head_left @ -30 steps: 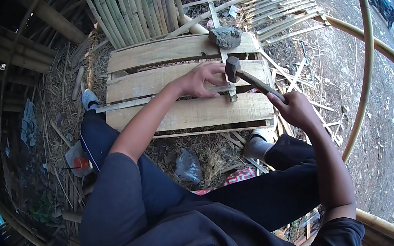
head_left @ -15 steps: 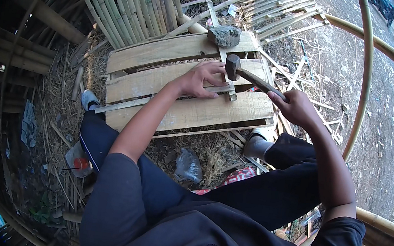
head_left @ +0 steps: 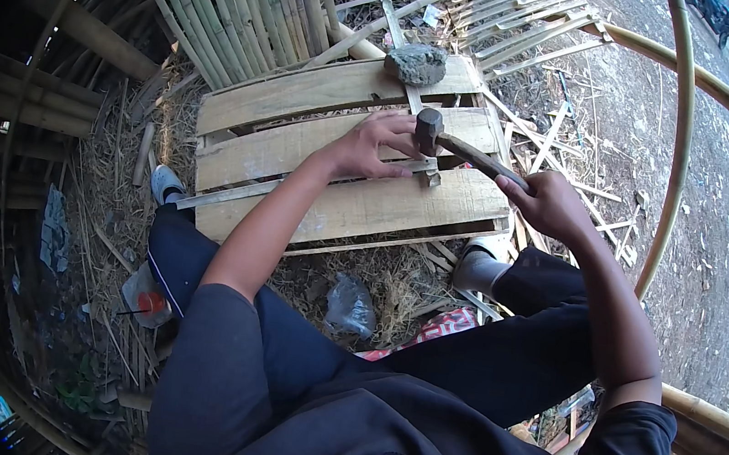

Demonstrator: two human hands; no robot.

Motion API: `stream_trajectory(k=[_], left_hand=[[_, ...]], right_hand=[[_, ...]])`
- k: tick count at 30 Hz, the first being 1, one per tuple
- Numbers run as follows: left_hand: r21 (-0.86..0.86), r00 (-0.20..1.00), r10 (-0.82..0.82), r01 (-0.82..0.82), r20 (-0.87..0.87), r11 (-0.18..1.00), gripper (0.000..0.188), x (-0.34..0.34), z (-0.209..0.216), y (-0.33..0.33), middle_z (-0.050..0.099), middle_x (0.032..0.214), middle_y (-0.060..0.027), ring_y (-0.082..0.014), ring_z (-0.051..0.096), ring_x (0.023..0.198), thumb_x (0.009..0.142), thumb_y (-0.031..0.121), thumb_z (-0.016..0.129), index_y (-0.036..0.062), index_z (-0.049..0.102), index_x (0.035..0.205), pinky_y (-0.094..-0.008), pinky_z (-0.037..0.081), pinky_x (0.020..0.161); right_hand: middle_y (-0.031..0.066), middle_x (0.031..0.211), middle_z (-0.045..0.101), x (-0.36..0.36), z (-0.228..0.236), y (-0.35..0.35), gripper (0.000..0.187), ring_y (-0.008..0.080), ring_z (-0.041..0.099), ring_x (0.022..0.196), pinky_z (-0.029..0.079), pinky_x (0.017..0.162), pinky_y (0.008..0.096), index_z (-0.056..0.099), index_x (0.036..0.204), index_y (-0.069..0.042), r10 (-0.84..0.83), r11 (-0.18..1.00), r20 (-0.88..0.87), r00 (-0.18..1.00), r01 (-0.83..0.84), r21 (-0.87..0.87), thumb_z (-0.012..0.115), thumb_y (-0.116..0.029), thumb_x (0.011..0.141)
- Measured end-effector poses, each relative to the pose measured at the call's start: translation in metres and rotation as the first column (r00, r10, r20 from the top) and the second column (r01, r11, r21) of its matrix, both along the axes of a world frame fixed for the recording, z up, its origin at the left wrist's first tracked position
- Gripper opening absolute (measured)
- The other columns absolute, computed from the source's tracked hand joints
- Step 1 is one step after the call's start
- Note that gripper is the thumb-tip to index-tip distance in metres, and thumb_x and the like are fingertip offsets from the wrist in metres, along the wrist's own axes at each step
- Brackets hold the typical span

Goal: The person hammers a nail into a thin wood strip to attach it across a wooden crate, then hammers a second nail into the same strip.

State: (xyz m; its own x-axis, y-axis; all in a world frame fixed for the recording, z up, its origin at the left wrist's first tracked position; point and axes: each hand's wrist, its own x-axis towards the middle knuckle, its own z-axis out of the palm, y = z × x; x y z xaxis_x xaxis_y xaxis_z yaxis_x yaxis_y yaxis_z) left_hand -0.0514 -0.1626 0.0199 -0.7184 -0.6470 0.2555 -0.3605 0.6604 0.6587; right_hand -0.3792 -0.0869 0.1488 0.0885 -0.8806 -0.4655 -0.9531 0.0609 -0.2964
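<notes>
My right hand (head_left: 549,201) is wrapped round the wooden handle of a hammer (head_left: 475,156). The hammer's dark metal head hangs over a thin wooden strip (head_left: 414,101) on the slatted wooden bench (head_left: 368,200). My left hand (head_left: 375,146) lies across the slats, its thumb and curled fingers pinching a second thin strip (head_left: 414,168). This one runs crosswise under my left forearm and meets the first near the hammer head. Whether a nail sits at the crossing is hidden. A rough grey stone (head_left: 415,65) rests on the far part of the first strip.
A bamboo slat panel (head_left: 245,14) leans at the far left, and a lattice of strips (head_left: 521,18) lies at the far right. A curved bamboo pole (head_left: 672,148) rises on the right. Straw, offcuts and a clear plastic bag (head_left: 350,306) lie on the ground.
The hammer has come down slightly toward the strips' crossing, my right hand lowering with it. My left hand keeps nearly the same place.
</notes>
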Motion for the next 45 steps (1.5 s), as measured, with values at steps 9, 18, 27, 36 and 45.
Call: stream_trajectory(k=[9, 18, 27, 36, 45], left_hand=[[0.033, 0.997, 0.005, -0.008, 0.082, 0.999, 0.027, 0.001, 0.003, 0.002, 0.063, 0.142, -0.0066, -0.0296, 0.049, 0.14, 0.078, 0.034, 0.085, 0.0153, 0.082, 0.098, -0.0488, 0.023, 0.125], [0.003, 0.995, -0.003, 0.002, 0.101, 1.0, 0.034, 0.002, -0.005, -0.002, 0.062, 0.143, -0.0087, -0.0348, 0.041, 0.146, 0.081, 0.04, 0.083, 0.0201, 0.079, 0.109, -0.0506, 0.022, 0.126], [0.006, 0.997, 0.007, -0.008, 0.078, 1.0, 0.031, 0.001, -0.01, -0.003, 0.064, 0.141, -0.0004, -0.0237, 0.044, 0.147, 0.082, 0.037, 0.083, 0.0203, 0.08, 0.108, -0.0514, 0.022, 0.126], [0.055, 0.999, -0.009, 0.006, 0.048, 0.998, 0.027, 0.002, -0.01, -0.004, 0.066, 0.136, -0.0023, -0.0246, 0.052, 0.138, 0.08, 0.037, 0.084, 0.0195, 0.081, 0.1, -0.052, 0.021, 0.126], [0.067, 0.968, 0.154, -0.17, 0.197, 0.983, 0.1, 0.003, -0.014, 0.001, 0.046, 0.155, -0.0185, -0.0382, 0.036, 0.148, 0.077, 0.051, 0.084, 0.0127, 0.039, 0.157, -0.0455, 0.027, 0.125]], right_hand=[[0.0204, 0.068, 0.066, 0.0, -0.007, 0.005, 0.077, 0.0368, 0.068, 0.068, 0.052, 0.068, 0.0499, 0.072, 0.08, 0.004, 0.019, 0.999, 0.031, 0.999, -0.018, -0.036, 0.058, -0.07, 0.094], [0.0201, 0.062, 0.063, -0.018, -0.038, 0.014, 0.064, 0.0413, 0.065, 0.06, 0.05, 0.062, 0.0509, 0.066, 0.074, 0.001, 0.188, 0.948, 0.071, 0.98, -0.162, -0.274, 0.065, -0.059, 0.094], [0.0199, 0.064, 0.065, -0.01, -0.039, 0.013, 0.064, 0.0411, 0.066, 0.064, 0.052, 0.066, 0.0518, 0.067, 0.075, 0.0, 0.141, 0.97, 0.009, 0.99, -0.137, -0.201, 0.062, -0.061, 0.095], [0.0177, 0.058, 0.063, -0.008, -0.028, 0.016, 0.065, 0.0394, 0.066, 0.057, 0.054, 0.059, 0.0495, 0.065, 0.077, 0.0, 0.151, 0.947, 0.079, 0.985, -0.121, -0.298, 0.06, -0.061, 0.097], [0.0161, 0.057, 0.063, -0.003, -0.019, 0.024, 0.06, 0.0387, 0.068, 0.058, 0.055, 0.061, 0.0493, 0.066, 0.078, 0.0, 0.152, 0.942, 0.06, 0.987, -0.126, -0.311, 0.064, -0.057, 0.096]])
